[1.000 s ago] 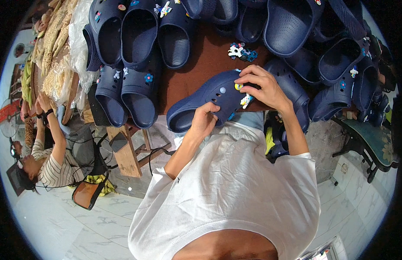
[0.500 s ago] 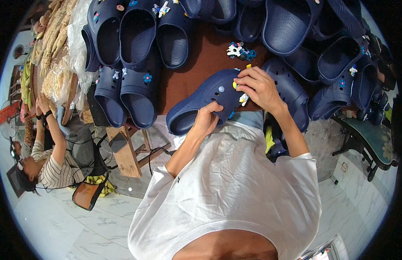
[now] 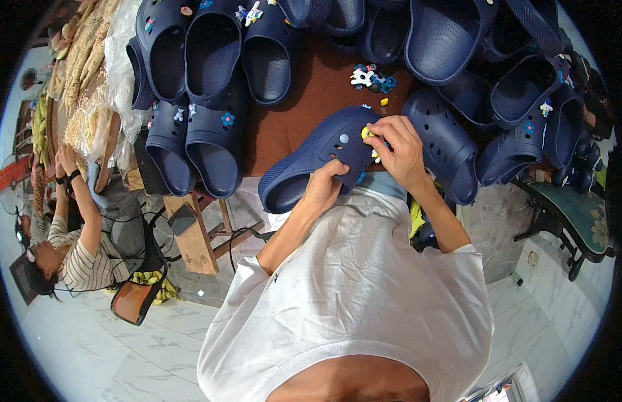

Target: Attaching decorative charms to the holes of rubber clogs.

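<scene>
A navy foam clog [image 3: 324, 144] is tilted in front of me, its toe to the right. My left hand [image 3: 324, 186] grips its near side, thumb on the upper beside the foot opening and the other fingers hidden beneath. The thumb and fingers of my right hand [image 3: 399, 146] pinch a small yellow shoe charm [image 3: 366, 132] against the clog's toe. A pale blue round charm [image 3: 343, 139] sits on the upper. Another yellow-and-white charm [image 3: 376, 156] shows partly under my right hand.
Beyond lies a pile of charms [image 3: 372, 78] on the brown tabletop [image 3: 284, 127], with a loose yellow piece [image 3: 384, 102] nearer. More navy clogs [image 3: 214, 164] stand around, several decorated. At left, another person [image 3: 83, 248] reaches up near a wooden stool [image 3: 193, 234]. A green-topped chair [image 3: 579, 218] is at right.
My right hand has shifted slightly down and regripped, uncovering the yellow charm at the toe and the loose yellow piece beyond. My left hand still holds the clog.
</scene>
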{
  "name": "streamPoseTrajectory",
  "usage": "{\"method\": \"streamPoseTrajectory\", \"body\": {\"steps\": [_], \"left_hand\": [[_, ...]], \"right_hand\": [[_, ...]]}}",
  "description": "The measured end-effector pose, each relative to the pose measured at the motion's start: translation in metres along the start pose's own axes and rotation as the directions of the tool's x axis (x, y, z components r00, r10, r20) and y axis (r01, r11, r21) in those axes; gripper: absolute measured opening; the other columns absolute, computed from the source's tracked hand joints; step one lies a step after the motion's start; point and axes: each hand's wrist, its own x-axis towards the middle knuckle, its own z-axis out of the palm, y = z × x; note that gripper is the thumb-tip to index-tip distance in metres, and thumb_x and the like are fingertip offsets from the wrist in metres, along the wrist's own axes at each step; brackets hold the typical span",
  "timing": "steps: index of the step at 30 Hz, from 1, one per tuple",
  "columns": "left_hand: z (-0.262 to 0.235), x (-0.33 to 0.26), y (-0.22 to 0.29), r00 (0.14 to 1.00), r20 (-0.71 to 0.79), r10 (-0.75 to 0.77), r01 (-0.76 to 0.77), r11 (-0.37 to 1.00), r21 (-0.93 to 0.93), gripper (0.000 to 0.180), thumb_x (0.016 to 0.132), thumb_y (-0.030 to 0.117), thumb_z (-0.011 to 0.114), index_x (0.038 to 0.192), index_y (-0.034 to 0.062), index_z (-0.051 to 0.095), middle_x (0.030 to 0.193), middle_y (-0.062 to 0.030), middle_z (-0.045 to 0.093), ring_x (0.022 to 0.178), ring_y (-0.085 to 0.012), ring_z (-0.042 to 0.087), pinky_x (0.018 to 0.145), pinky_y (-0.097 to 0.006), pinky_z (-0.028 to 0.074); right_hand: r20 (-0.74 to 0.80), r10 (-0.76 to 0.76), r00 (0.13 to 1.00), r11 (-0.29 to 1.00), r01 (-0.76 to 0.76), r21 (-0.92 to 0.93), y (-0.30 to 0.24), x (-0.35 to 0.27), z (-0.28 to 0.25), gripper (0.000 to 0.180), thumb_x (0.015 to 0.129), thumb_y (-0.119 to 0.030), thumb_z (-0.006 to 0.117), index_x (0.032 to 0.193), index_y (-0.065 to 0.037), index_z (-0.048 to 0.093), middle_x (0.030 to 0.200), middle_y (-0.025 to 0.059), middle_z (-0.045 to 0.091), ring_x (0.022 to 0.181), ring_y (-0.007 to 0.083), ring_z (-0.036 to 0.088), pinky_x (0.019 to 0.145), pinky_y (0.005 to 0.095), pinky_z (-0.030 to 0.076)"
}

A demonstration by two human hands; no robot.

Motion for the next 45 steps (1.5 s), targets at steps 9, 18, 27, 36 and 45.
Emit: {"method": "streamPoseTrajectory", "body": {"steps": [9,18,27,36,45], "left_hand": [[-0.003,-0.003,0.000,1.000,-0.021,0.008,-0.005,0.995,0.103,0.034,0.073,-0.003,0.054,0.107,-0.0031,0.058,0.103,-0.0088,0.061,0.093,-0.0201,0.059,0.087,-0.035,0.048],[-0.015,0.003,-0.004,0.999,0.043,0.020,-0.024,0.995,0.094,0.043,0.073,-0.002,0.055,0.116,-0.0055,0.055,0.108,-0.0116,0.061,0.097,-0.0229,0.060,0.090,-0.038,0.049],[0.002,-0.005,-0.004,0.996,-0.017,0.082,-0.079,0.986,0.144,0.044,0.073,-0.002,0.057,0.116,-0.0051,0.055,0.110,-0.0121,0.060,0.098,-0.0243,0.060,0.091,-0.038,0.048],[0.007,-0.011,0.006,0.998,-0.022,0.061,-0.055,0.978,0.203,0.034,0.074,-0.005,0.056,0.108,-0.0042,0.058,0.102,-0.0100,0.062,0.093,-0.0216,0.060,0.087,-0.037,0.049],[0.007,-0.009,0.018,0.998,-0.036,-0.051,0.055,0.991,0.120,0.034,0.074,-0.003,0.055,0.108,-0.0027,0.059,0.103,-0.0086,0.062,0.096,-0.0194,0.059,0.088,-0.034,0.048]], "right_hand": [[0.112,-0.047,0.993,0.996,0.037,0.084,0.003,0.009,-0.011,0.017,0.078,-0.007,0.071,0.094,-0.002,0.071,0.094,0.0067,0.064,0.087,0.0248,0.060,0.078,0.0364,0.049],[0.036,-0.025,0.999,0.999,0.026,-0.026,0.001,0.006,-0.006,0.015,0.076,-0.012,0.074,0.089,-0.006,0.067,0.088,0.0041,0.062,0.084,0.0236,0.060,0.073,0.0367,0.045],[-0.032,0.061,0.998,0.993,-0.064,-0.101,-0.007,0.003,-0.001,0.015,0.077,-0.012,0.074,0.088,-0.006,0.066,0.086,0.0046,0.062,0.081,0.0243,0.059,0.072,0.0368,0.043],[0.044,-0.136,0.990,0.989,0.132,0.072,0.006,0.011,-0.005,0.021,0.075,-0.005,0.073,0.096,-0.003,0.070,0.091,0.0056,0.064,0.082,0.0242,0.061,0.072,0.0361,0.048],[0.227,-0.107,0.968,0.975,0.058,0.214,0.017,0.021,-0.011,0.026,0.076,0.000,0.071,0.102,-0.002,0.070,0.101,0.0089,0.065,0.094,0.0256,0.061,0.082,0.0350,0.049]]}}
